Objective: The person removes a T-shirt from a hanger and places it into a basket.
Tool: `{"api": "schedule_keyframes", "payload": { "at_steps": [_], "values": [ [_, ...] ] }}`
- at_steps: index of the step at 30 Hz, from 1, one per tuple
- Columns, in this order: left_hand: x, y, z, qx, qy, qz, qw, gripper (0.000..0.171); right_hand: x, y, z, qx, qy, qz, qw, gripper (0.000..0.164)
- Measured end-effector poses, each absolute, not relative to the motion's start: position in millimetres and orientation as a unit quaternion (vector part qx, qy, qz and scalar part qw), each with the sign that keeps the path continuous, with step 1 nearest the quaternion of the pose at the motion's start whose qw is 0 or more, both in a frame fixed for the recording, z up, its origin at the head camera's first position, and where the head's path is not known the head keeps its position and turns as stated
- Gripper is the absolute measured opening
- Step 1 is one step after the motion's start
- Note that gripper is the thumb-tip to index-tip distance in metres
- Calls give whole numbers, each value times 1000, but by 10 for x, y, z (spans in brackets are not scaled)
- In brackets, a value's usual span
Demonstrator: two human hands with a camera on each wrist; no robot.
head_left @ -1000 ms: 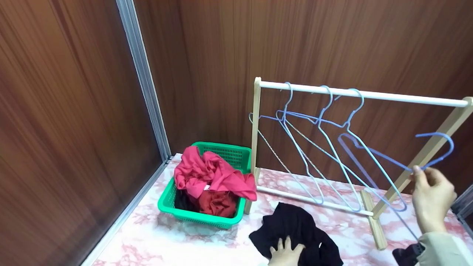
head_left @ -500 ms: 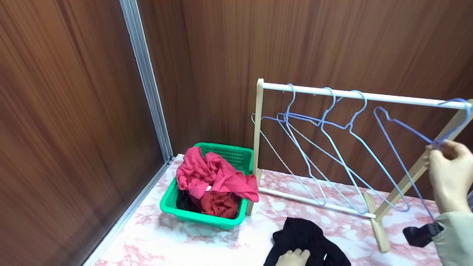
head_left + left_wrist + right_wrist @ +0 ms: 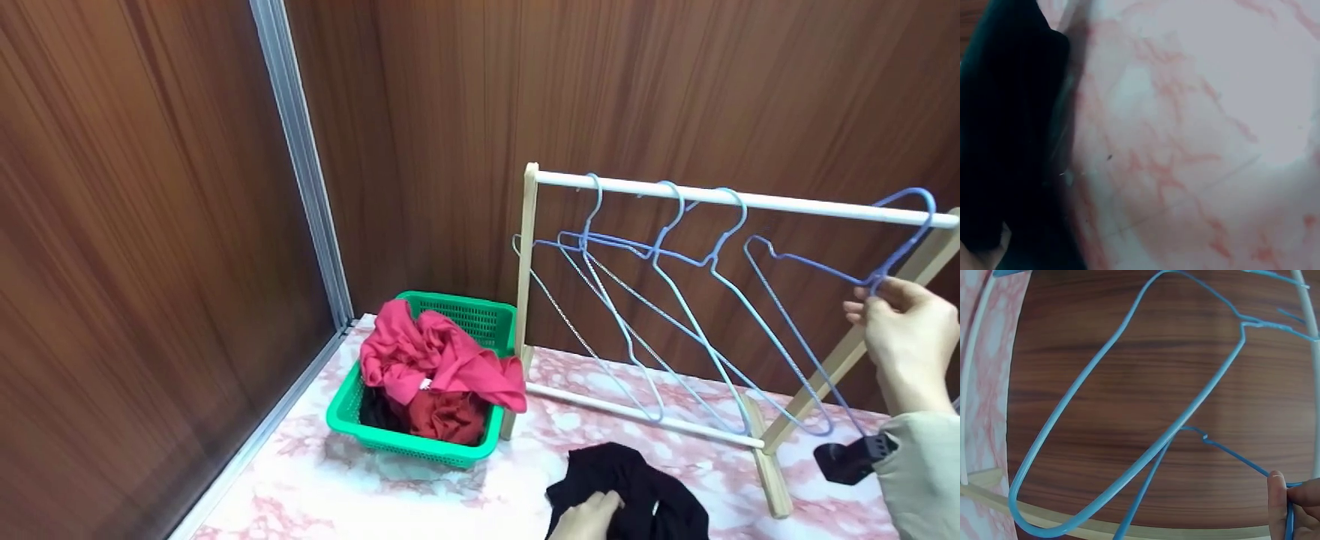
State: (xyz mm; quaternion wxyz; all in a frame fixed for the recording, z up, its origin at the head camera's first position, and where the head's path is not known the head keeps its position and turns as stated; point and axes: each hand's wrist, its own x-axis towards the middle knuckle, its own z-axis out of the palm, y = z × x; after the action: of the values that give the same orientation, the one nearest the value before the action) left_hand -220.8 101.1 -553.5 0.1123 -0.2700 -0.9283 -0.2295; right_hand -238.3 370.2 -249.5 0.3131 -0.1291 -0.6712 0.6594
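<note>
My right hand (image 3: 911,326) pinches a blue wire hanger (image 3: 817,266) just under its hook, the thumb against the fingers. The hook passes over the white rail (image 3: 832,205) at the rack's right end. In the right wrist view, the thumb and fingers of that hand (image 3: 1302,503) hold the wire at the lower right corner. My left hand (image 3: 589,517) grips a crumpled black garment (image 3: 660,499) on the marbled tabletop, its fingers bent into the cloth. The left wrist view shows the dark cloth (image 3: 1010,129) along the left, with a bit of the hand at the corner.
Several other blue hangers, one with its arm at left (image 3: 679,296), hang along the rail and overlap. Left of the rack stands a green basket (image 3: 412,446) with pink (image 3: 442,352) and dark red (image 3: 446,416) cloth. Wood-patterned panels rise behind and at the left.
My right hand has lifted the blue hanger from below the rail, and its hook now passes over it. My left hand's spread fingers have curled into the black garment, bunching it slightly.
</note>
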Motion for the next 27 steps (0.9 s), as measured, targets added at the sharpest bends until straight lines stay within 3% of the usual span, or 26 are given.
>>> {"api": "schedule_keyframes", "payload": {
  "at_steps": [4, 11, 20, 27],
  "values": [
    [-2249, 904, -5422, -263, -909, -291, 138, 46, -2393, 3712, -2500, -136, -700, 634, 299, 42],
    [-2343, 692, -5166, -168, -858, -452, 177, 44, -2416, 3740, -2542, -131, -702, 650, 258, 58],
    [-2531, 275, -4868, -147, -776, -514, 334, 45, -2369, 3773, -2574, -139, -755, 604, 213, 67],
    [-2604, -78, -4666, -101, -707, -562, 417, 47, -2303, 3741, -2546, -171, -807, 530, 198, 66]
  ]
}}
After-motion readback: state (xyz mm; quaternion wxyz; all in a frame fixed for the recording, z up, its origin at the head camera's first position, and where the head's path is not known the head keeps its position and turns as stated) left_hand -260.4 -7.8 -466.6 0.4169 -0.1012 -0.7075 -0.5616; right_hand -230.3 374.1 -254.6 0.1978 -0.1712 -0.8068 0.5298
